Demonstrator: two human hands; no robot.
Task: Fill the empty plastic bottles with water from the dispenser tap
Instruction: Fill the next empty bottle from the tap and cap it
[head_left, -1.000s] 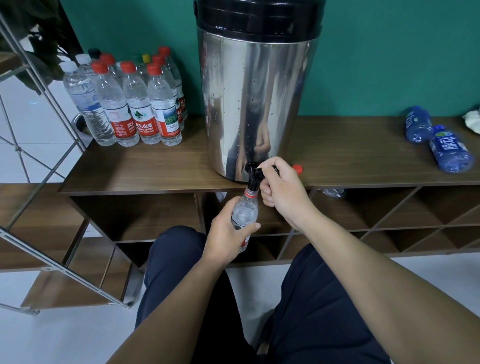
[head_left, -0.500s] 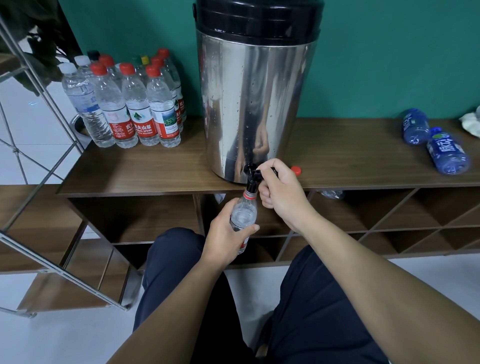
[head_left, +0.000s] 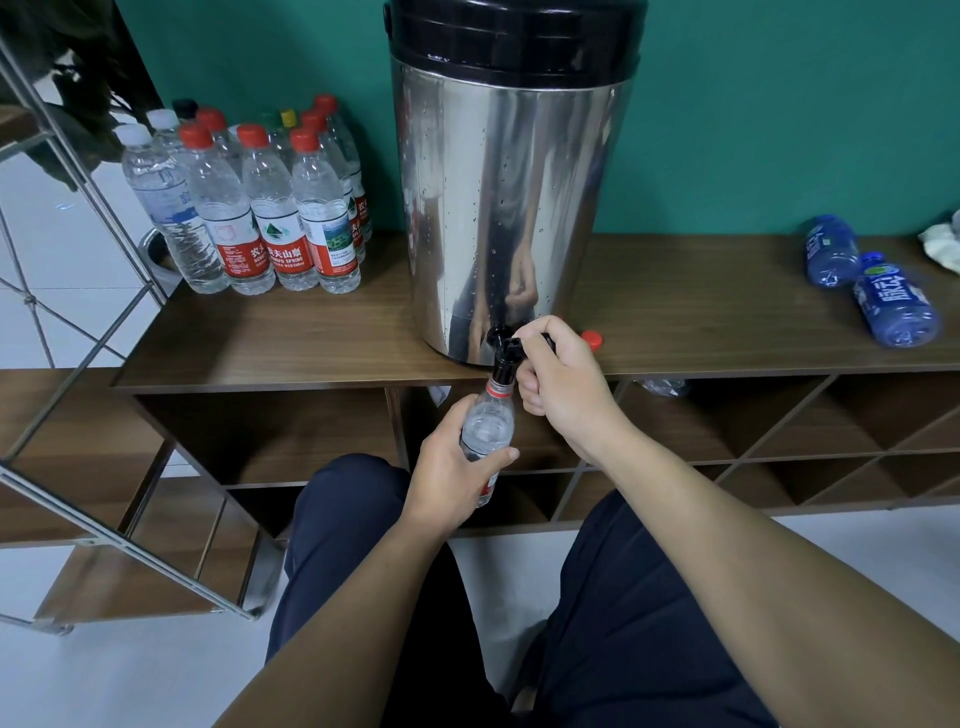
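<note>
Bottle (head_left: 488, 423) first: a clear plastic one with a red neck ring, uncapped, held just below the shelf edge at the middle of the view with its mouth right under the black tap (head_left: 503, 358). The left hand (head_left: 454, 470) has its fingers and thumb curled round the bottle's body, the thumb lying across the front. That grip seems meant to keep the neck lined up with the spout so nothing spills. The right hand (head_left: 563, 384) is clenched on the tap lever, at about 1 o'clock from the bottle, presumably to keep the valve open. Whether water is running cannot be told. The bottle looks clear through its upper part and its level is hard to read.

Outward from the hands, the tap juts from the foot of the steel dispenser (head_left: 504, 208), which stands at the front of the wooden shelf (head_left: 291, 343) so the spout overhangs the edge. A loose red cap (head_left: 592, 339) lies on the shelf just beside the right hand at 2 o'clock, probably this bottle's own.

At 10 o'clock from the dispenser stands a cluster of capped bottles (head_left: 260, 208), upright and touching; they look full of water. At 3 o'clock, well apart, two blue bottles (head_left: 862, 280) lie on their sides, probably empty and waiting.
</note>
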